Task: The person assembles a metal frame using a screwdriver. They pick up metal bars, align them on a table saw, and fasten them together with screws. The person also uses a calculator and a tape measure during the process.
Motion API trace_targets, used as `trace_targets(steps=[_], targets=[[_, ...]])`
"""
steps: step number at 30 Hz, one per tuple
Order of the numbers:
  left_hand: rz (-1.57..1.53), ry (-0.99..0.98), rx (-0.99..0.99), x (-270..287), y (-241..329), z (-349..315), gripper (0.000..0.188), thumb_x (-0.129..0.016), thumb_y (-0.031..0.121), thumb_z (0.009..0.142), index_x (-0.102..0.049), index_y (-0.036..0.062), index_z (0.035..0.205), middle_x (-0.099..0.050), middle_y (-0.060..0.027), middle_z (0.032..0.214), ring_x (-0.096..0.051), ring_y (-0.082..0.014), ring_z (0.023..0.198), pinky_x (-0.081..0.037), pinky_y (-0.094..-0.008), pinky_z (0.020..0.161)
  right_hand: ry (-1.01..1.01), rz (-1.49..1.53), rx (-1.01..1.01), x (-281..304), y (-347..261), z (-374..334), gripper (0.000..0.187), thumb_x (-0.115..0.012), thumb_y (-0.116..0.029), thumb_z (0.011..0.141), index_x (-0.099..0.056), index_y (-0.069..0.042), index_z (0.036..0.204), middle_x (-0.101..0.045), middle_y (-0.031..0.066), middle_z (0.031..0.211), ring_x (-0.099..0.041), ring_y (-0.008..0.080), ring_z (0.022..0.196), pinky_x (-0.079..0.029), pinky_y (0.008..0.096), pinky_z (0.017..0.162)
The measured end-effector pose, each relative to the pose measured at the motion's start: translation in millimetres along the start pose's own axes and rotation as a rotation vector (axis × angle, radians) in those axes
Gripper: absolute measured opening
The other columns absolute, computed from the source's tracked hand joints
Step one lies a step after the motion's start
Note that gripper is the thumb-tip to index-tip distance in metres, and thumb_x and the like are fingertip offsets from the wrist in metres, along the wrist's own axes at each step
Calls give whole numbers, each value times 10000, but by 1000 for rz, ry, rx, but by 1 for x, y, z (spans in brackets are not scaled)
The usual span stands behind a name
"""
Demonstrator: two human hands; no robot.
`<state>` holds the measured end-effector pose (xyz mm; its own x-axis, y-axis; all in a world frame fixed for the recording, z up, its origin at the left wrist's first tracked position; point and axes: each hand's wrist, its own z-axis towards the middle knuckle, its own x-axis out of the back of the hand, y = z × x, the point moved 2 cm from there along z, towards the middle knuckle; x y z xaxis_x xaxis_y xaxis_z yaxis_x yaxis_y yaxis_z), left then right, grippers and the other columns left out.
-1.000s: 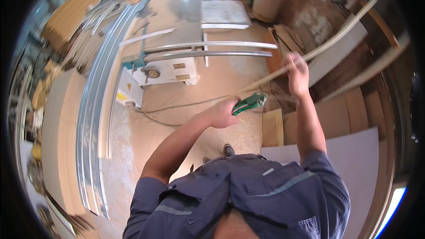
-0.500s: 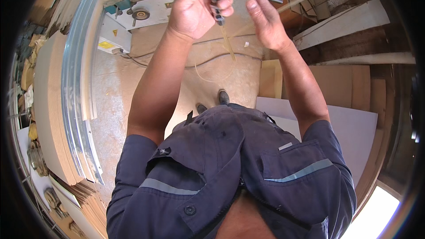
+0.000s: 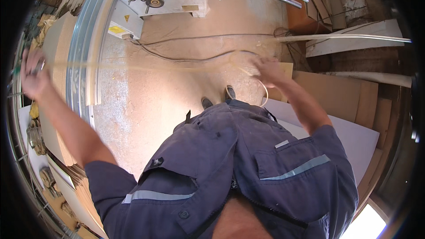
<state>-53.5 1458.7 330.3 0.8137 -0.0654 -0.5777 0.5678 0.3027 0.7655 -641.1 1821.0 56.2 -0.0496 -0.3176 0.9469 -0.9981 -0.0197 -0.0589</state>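
Note:
Far out to the left, my left hand (image 3: 35, 73) is closed around green-handled pliers (image 3: 42, 65); motion blurs them, and most of the handle is hidden. From their metal end a thin, pale yellowish strip (image 3: 146, 66) runs across in front of me toward the right. It curls into a loop (image 3: 267, 93) beside my right hand (image 3: 268, 71) and hangs below it. Motion smears the right hand's fingers, so whether they grip the strip is unclear.
Long metal rails (image 3: 82, 53) and stacked boards (image 3: 55, 93) line the left side. A white machine (image 3: 177, 2) with a round knob stands ahead. Dark cables (image 3: 177, 59) cross the floor. Panels (image 3: 332, 124) lean at the right, below a pale bar (image 3: 345, 37).
My left hand has swung far left with the pliers, drawing the strip out sideways. My right hand has come down, closer to my body. The view has shifted, showing more of the machine.

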Motion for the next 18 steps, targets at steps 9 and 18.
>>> trace_targets(steps=[9,18], targets=[[-333,-218,333,39,45,-77,320,-435,43,928,-462,-168,1167,-341,-59,749,-350,-154,628,-364,-286,543,357,886,-118,72,-42,103,585,-710,-350,886,-490,-89,1362,-605,104,1228,-636,258,922,-507,372,816],[336,554,233,192,50,-246,193,-503,192,990,-580,31,1064,-357,63,631,-314,-56,484,-268,-239,430,670,1677,49,154,-16,160,321,-484,-281,1030,-598,13,1087,-643,107,1018,-672,210,775,-561,342,725]])
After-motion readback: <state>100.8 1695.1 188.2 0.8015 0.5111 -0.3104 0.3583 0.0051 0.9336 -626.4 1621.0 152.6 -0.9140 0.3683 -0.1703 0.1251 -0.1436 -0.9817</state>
